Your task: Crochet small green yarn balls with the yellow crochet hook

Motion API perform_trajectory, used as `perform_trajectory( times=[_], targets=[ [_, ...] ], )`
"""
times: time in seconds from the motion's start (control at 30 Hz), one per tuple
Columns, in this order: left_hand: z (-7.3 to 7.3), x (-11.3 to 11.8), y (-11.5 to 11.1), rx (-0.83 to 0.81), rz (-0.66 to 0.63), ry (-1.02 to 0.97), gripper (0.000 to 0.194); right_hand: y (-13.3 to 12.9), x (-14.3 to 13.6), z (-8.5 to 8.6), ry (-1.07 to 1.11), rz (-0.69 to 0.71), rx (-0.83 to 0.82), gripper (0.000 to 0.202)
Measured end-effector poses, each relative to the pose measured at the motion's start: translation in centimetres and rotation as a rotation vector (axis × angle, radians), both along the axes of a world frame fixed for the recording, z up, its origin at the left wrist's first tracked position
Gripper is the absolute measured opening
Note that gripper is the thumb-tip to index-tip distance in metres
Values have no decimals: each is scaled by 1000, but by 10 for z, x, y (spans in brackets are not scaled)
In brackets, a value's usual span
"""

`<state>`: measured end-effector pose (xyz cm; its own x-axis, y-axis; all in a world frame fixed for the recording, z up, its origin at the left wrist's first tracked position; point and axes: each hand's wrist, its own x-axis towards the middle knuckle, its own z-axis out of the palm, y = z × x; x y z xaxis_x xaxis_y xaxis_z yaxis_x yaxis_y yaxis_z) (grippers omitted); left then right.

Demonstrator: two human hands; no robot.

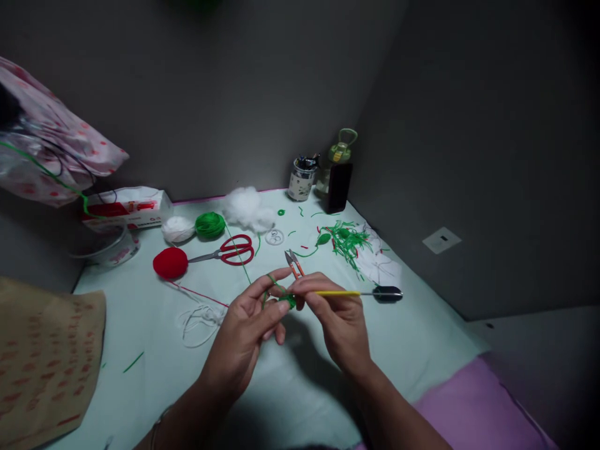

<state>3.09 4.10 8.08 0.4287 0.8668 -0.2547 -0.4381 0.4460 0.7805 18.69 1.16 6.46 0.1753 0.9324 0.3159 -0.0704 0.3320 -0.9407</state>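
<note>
My left hand pinches a small green crochet piece, with green yarn looped over its fingers and running back to a green yarn ball. In my right hand is a crochet hook with a yellow handle, held like a pen. Its tip is at the green piece, hidden by my fingers. Just beyond my fingertips lie orange-handled thread snips. Red-handled scissors rest farther left, near a red yarn ball.
White stuffing and a white yarn ball sit toward the wall. A pen cup, a green-topped bottle and a dark phone stand at the back right. Green yarn scraps lie right; a brown paper bag is left.
</note>
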Motion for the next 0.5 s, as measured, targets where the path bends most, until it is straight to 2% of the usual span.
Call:
perform_trajectory(
  times=[0.23,0.5],
  targets=[
    [-8,1,-2,102,-37,104,51,1,2,-9,217,52,-127,17],
    [-8,-3,-1,100,-21,143,47,3,1,-2,289,51,-140,20]
  ],
)
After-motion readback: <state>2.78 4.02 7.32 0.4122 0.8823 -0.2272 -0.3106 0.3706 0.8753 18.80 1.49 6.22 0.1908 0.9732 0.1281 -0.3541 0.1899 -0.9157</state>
